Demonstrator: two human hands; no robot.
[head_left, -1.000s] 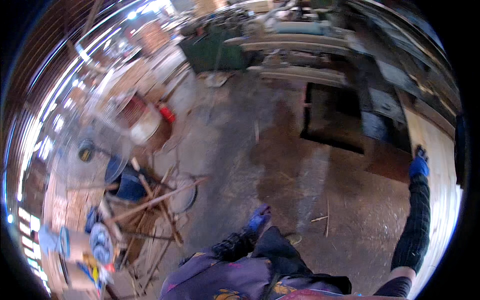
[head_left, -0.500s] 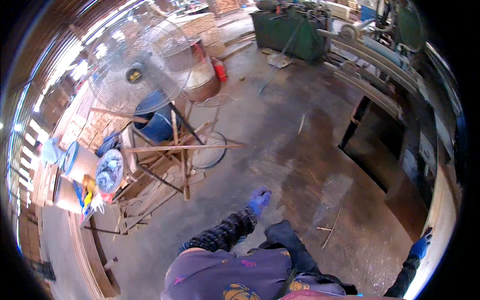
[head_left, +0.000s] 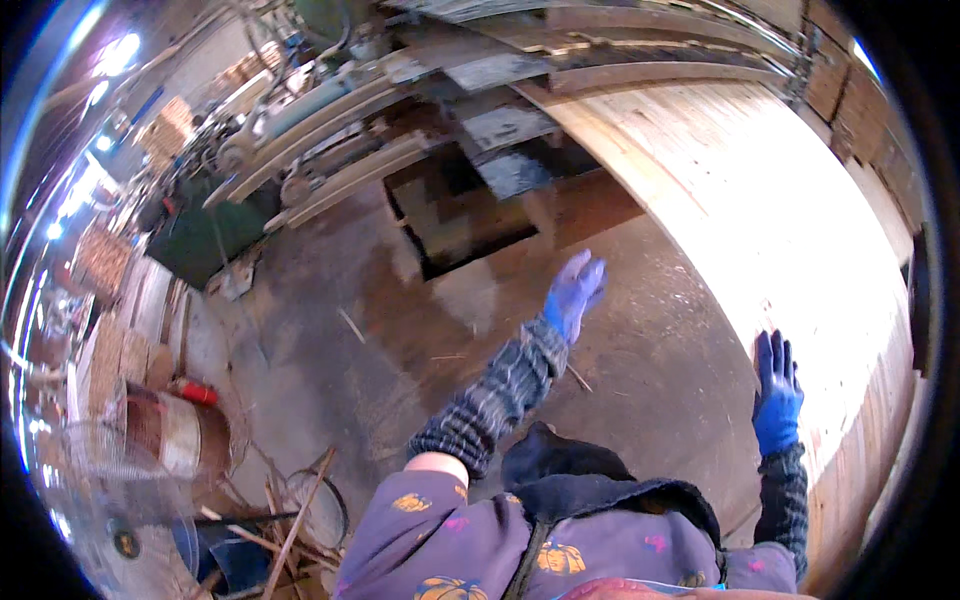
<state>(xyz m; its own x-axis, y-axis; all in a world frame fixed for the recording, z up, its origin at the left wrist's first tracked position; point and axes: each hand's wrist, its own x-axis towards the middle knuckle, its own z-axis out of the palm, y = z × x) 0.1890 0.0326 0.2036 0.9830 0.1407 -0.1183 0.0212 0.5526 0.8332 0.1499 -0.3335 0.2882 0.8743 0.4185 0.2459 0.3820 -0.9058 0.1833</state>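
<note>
My left hand (head_left: 576,292), in a blue-purple work glove, is held out over the floor with its fingers stretched and nothing in it. My right hand (head_left: 778,400), in a blue glove, lies flat along the near left edge of a wide, pale wooden panel (head_left: 690,160), fingers extended. The panel, marked by long board-like grain lines, curves up the right side, brightly lit in its middle. Dark knitted sleeves cover both forearms.
Ahead is a machine frame with long wooden rails (head_left: 340,135) beside a dark floor pit (head_left: 460,225). A green machine box (head_left: 215,225) stands further left. Low left are a rusty drum (head_left: 185,430), a fan (head_left: 120,500) and loose sticks (head_left: 300,525). A thin stick (head_left: 352,325) lies on the floor.
My view has swung right, bringing the pale panel fully into sight and shifting the fan and drum to the lower left. My right hand now rests further up along the panel's edge.
</note>
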